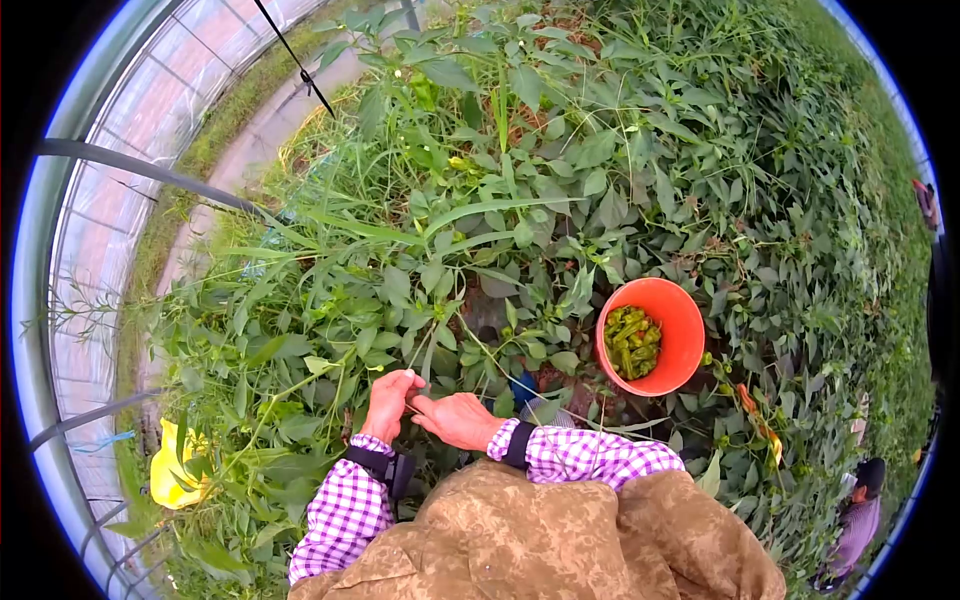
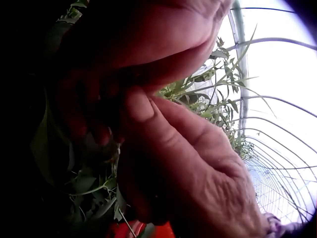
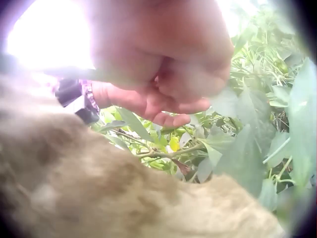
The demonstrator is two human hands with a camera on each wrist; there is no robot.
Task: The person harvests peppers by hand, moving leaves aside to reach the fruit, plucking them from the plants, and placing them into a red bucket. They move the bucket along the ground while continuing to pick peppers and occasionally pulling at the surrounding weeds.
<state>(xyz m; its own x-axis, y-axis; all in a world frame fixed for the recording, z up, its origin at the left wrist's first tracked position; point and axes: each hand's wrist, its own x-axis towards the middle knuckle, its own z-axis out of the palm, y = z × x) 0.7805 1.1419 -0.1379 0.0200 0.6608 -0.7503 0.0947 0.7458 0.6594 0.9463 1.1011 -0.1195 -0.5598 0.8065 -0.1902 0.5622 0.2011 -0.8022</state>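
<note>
My left hand (image 1: 388, 406) and right hand (image 1: 462, 420) meet in front of my body, low over leafy pepper plants (image 1: 400, 290). In the left wrist view, the right thumb (image 2: 140, 105) and forefinger come together at the left palm, where it is dark. The right wrist view has the left fingers (image 3: 171, 119) reaching out beneath the curled right hand (image 3: 168, 54). Whatever lies between the hands is hidden, and I cannot tell if they hold something. To the right of them stands an orange-red bucket (image 1: 683, 345) with green peppers (image 1: 632, 342) in it.
Dense plants and tall grass surround me. A yellow bag-like thing (image 1: 176, 468) lies among leaves at left, near the greenhouse's curved frame (image 1: 50, 300) and clear sheeting. Another person (image 1: 855, 530) is at the far lower right. A branching stem (image 3: 168, 154) runs below my hands.
</note>
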